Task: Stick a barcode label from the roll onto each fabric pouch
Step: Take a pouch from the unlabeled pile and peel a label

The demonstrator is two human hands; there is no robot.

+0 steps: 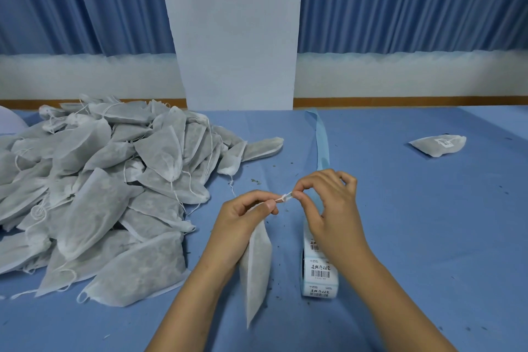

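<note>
Left hand [243, 214] grips a fabric pouch [255, 268] hanging below its fingers; both hands' fingertips pinch its drawstring [284, 198] between them, right hand [328, 208] above the label roll [318, 268].

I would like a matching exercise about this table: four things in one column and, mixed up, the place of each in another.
1 pouch pile
2 labelled pouch
3 roll
4 plain pouch

A in the left hand
B alone, far right
C on the table's left side
D under the right hand

Pairs: 1-C, 2-B, 3-D, 4-A
</note>
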